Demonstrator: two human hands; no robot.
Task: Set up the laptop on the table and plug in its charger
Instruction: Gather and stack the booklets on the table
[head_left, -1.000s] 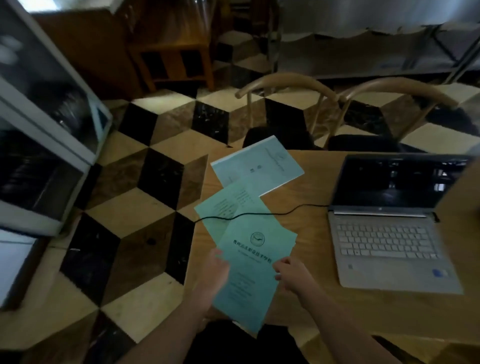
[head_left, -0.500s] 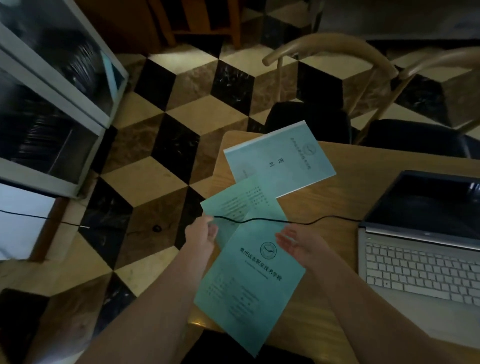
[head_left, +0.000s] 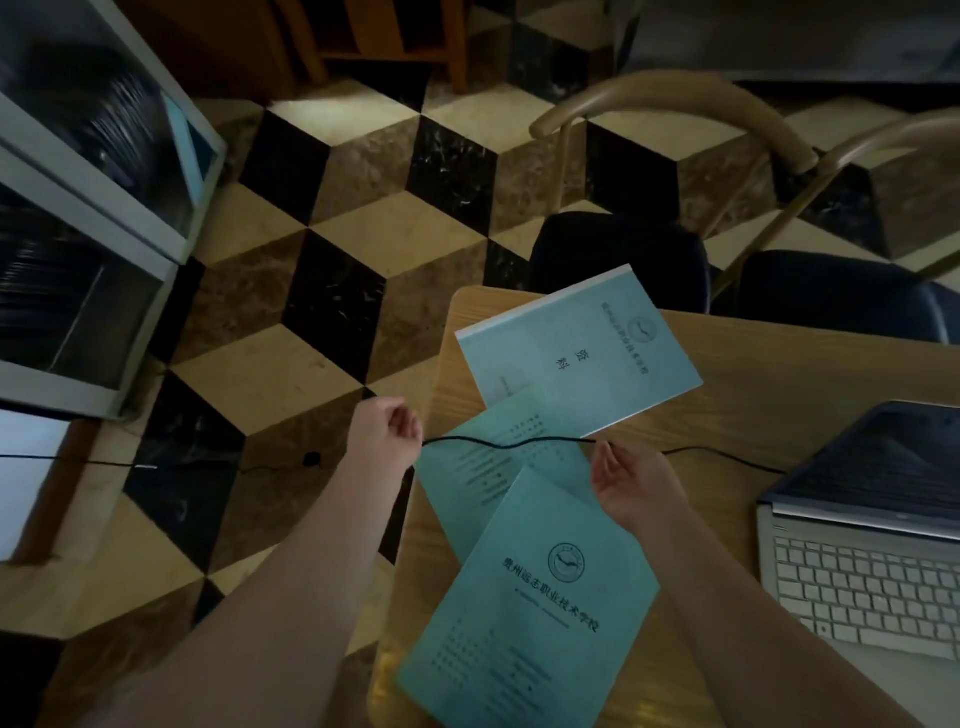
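Note:
A silver laptop (head_left: 862, 577) stands open with a dark screen at the right of the wooden table (head_left: 737, 415). A thin black charger cable (head_left: 509, 444) runs from the laptop's left side across the table and down to the floor on the left. My left hand (head_left: 387, 431) is closed on the cable just off the table's left edge. My right hand (head_left: 634, 483) holds the same cable loosely at its fingertips, nearer the laptop. The stretch between my hands hangs just above the booklets. The plug end is not in view.
Three teal booklets lie overlapped on the table's left part: one far (head_left: 576, 353), one in the middle (head_left: 493, 462), one near (head_left: 524, 623). Two wooden chairs (head_left: 675, 98) with dark seats stand behind the table. A white glass-fronted cabinet (head_left: 104, 218) stands at left on the chequered floor.
My hands left the near booklet, which now lies on the table, and took hold of the cable. The view has tilted down and to the left.

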